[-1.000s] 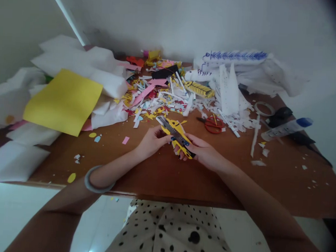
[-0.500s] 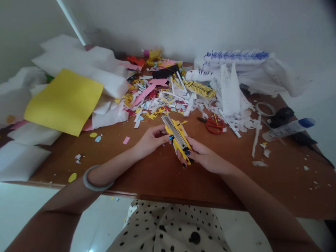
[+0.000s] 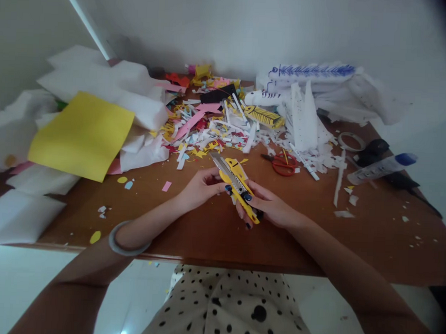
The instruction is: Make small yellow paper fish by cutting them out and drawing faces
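In my right hand (image 3: 271, 204) is a yellow utility knife (image 3: 238, 188), its fingers closed around the handle and the thumb on the black slider. The metal blade sticks out of the knife's front end and points up and to the left. My left hand (image 3: 206, 187) is closed at the knife's left side, its thumb against a yellow cut-out piece (image 3: 236, 168) that lies behind the knife. Part of this piece and several fingers are hidden. Both hands are held over the brown table (image 3: 212, 240).
Beyond my hands spreads a heap of paper scraps (image 3: 228, 128). Red-handled scissors (image 3: 284, 165) lie right of centre. A yellow sheet (image 3: 84, 136) rests on white foam (image 3: 115, 91) at left. Toward the right are a tape roll (image 3: 351, 141) and a clear tube with a blue cap (image 3: 381, 169).
More of the knife's blade now shows beyond its front end. The handle's rear end has shifted slightly down and right. My view has turned slightly; both hands keep their hold.
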Tool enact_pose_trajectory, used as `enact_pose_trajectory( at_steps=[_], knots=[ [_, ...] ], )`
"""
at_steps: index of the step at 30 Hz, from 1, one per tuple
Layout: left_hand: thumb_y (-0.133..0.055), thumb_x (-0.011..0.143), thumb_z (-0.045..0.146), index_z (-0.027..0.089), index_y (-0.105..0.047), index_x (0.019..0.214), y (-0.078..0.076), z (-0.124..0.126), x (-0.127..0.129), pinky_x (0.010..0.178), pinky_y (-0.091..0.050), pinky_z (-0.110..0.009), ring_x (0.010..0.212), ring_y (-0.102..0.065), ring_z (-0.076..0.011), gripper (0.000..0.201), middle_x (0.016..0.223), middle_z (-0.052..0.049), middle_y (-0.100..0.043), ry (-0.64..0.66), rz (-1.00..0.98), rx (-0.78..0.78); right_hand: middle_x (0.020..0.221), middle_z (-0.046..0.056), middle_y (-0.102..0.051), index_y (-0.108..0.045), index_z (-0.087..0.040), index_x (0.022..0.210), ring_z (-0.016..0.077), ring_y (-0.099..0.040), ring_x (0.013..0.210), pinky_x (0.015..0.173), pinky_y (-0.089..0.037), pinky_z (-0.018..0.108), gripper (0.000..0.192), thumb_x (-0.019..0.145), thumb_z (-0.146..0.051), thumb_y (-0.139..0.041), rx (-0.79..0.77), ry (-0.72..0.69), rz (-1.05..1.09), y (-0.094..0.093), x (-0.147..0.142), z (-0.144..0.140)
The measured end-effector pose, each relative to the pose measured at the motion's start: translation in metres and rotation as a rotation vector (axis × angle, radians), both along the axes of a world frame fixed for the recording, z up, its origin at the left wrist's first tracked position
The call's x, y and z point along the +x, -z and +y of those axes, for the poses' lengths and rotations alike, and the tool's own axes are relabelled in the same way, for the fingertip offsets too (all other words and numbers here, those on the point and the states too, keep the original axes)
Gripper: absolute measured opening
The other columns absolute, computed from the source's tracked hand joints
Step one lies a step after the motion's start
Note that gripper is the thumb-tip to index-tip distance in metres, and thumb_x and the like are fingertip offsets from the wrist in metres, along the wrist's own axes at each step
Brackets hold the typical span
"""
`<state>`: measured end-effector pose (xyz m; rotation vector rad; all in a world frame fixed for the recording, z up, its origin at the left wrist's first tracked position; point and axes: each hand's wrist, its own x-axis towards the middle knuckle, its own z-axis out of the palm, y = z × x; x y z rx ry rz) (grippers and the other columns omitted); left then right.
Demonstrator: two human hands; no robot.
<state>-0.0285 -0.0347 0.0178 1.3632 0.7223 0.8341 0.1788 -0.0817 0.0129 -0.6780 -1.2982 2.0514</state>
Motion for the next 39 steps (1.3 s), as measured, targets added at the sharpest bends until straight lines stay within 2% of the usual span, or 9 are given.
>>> enact_pose_trajectory(
  at_steps=[3,7,11,15,19,23,27,32,39],
  knots=[
    [-0.075,0.074,0.049,0.017,-0.061,0.109,0.003,0.005,-0.005,0.068,-0.049,-0.027,0.075,-0.063,-0.0165,0.049,0.084,-0.004,-0.067,0.012,0.073,0.152,0.064,-0.006,-0.056,-0.049,-0.021,0.108,0.0077,-0.048,0.044,0.041,-0.041,0.019,0.037,0.086,-0.047,-0.063,-0.105,0.109,0.075,-0.004,0.004,0.003],
    [-0.062,0.087,0.036,0.017,-0.05,0.128,0.007,0.019,-0.02,0.084,-0.049,-0.034,0.099,-0.06,-0.0198,0.046,0.115,-0.012,-0.063,-0.122,0.46,0.535,0.061,-0.008,-0.046,-0.052,-0.022,0.101,0.0058,-0.037,0.043,0.038,-0.033,0.016,0.026,0.081,-0.034,-0.065,-0.194,0.409,0.14,-0.015,0.016,0.013],
    [-0.061,0.088,0.04,0.021,-0.033,0.148,0.011,0.029,-0.029,0.109,-0.034,-0.049,0.133,-0.039,-0.0299,0.068,0.148,-0.015,-0.044,0.03,0.706,0.778,0.065,-0.007,-0.044,-0.055,-0.021,0.1,0.0049,-0.036,0.047,0.039,-0.032,0.014,0.02,0.082,-0.027,-0.06,-0.282,0.604,0.188,-0.017,0.03,0.025],
    [-0.064,0.083,0.055,0.024,-0.02,0.154,0.011,0.031,-0.024,0.114,-0.019,-0.058,0.146,-0.02,-0.0378,0.089,0.157,-0.015,-0.031,0.178,0.838,0.927,0.065,-0.007,-0.044,-0.056,-0.021,0.097,0.0051,-0.035,0.047,0.039,-0.032,0.013,0.016,0.082,-0.024,-0.058,-0.401,0.65,0.207,-0.011,0.032,0.031],
    [-0.045,0.088,0.066,0.023,-0.015,0.156,0.01,0.037,-0.017,0.117,-0.007,-0.055,0.148,-0.014,-0.0367,0.086,0.157,-0.014,-0.033,0.231,0.821,1.016,0.064,-0.007,-0.045,-0.056,-0.02,0.097,0.0051,-0.036,0.047,0.038,-0.032,0.013,0.017,0.081,-0.025,-0.061,-0.421,0.621,0.211,-0.007,0.029,0.031],
    [-0.023,0.094,0.066,0.023,-0.022,0.154,0.015,0.044,-0.017,0.117,-0.004,-0.053,0.146,-0.021,-0.0339,0.074,0.151,-0.013,-0.043,0.197,0.765,1.039,0.064,-0.008,-0.047,-0.056,-0.021,0.095,0.0043,-0.037,0.047,0.04,-0.032,0.013,0.018,0.079,-0.025,-0.064,-0.396,0.626,0.204,-0.007,0.027,0.03],
    [-0.023,0.096,0.056,0.02,-0.031,0.15,0.016,0.04,-0.022,0.114,-0.017,-0.051,0.137,-0.034,-0.0326,0.065,0.143,-0.015,-0.047,0.085,0.785,0.997,0.064,-0.008,-0.049,-0.057,-0.019,0.095,0.0041,-0.039,0.048,0.04,-0.033,0.014,0.021,0.076,-0.024,-0.066,-0.411,0.659,0.214,-0.006,0.027,0.03],
    [-0.041,0.093,0.045,0.02,-0.042,0.14,0.009,0.032,-0.024,0.107,-0.032,-0.047,0.127,-0.041,-0.0306,0.054,0.136,-0.013,-0.05,-0.118,0.908,0.734,0.065,-0.008,-0.049,-0.059,-0.018,0.097,0.0038,-0.039,0.048,0.04,-0.034,0.013,0.022,0.076,-0.023,-0.066,-0.42,0.663,0.238,-0.001,0.031,0.033],
    [-0.067,0.076,0.046,0.021,-0.063,0.113,0.016,0.038,-0.008,0.104,-0.035,-0.048,0.117,-0.045,-0.0307,0.045,0.122,-0.01,-0.053,-0.125,0.949,0.593,0.065,-0.007,-0.049,-0.059,-0.018,0.095,0.0039,-0.04,0.05,0.041,-0.034,0.013,0.022,0.075,-0.024,-0.067,-0.4,0.661,0.209,0.002,0.03,0.034]
  ],
)
